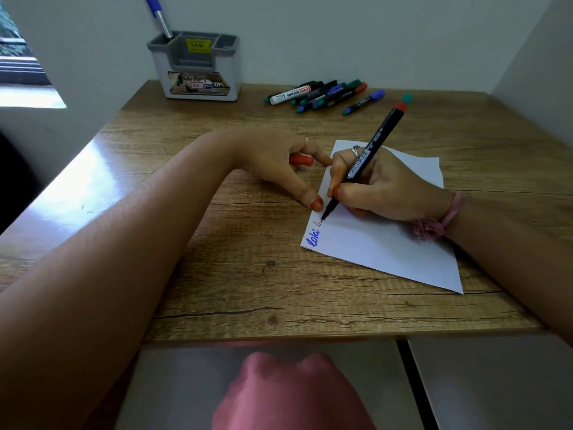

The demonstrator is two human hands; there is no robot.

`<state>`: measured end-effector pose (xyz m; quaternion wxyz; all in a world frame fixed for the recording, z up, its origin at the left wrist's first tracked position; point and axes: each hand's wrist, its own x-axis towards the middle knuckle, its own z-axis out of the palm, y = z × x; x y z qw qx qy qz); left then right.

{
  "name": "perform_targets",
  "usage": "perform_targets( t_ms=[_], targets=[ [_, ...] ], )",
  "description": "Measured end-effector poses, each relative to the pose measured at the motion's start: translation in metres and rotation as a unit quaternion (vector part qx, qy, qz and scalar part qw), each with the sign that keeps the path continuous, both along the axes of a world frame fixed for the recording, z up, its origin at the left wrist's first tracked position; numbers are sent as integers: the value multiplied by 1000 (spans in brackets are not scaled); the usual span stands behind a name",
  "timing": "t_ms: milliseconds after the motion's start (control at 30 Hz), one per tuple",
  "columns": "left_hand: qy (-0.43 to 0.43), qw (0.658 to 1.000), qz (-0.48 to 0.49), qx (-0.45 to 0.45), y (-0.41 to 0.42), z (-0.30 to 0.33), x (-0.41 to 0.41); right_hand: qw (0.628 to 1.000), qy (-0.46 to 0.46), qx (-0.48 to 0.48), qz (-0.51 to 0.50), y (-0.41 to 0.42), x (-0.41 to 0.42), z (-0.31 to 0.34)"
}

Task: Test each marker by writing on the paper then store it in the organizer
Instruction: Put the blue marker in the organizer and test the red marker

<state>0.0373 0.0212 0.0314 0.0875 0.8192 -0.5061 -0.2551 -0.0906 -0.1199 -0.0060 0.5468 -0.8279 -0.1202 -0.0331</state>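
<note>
My right hand (384,187) grips a black marker (372,150) with a red and green end, its tip touching the white paper (387,252) near the left edge, by a faint scribble. Blue writing sits lower on that edge. My left hand (279,162) rests on the table beside the paper, fingers curled round a red cap (302,159), thumb tip by the paper's edge. The grey organizer (195,69) stands at the back left with a blue pen (158,17) in it. Several capped markers (322,93) lie in a pile at the back.
The wooden table (248,274) sits in a corner, with white walls behind and to the right. A window opening lies at the far left. One blue-capped marker (364,102) lies apart from the pile. My knee in pink cloth shows below the table's front edge.
</note>
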Motion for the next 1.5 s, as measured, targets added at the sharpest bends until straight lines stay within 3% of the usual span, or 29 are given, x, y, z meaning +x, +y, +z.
perform_targets(
  t_ms=[1500],
  targets=[
    [14,1000,-3,-9,-1,-6,8,999,3,-14,-51,5,1,2]
  ],
)
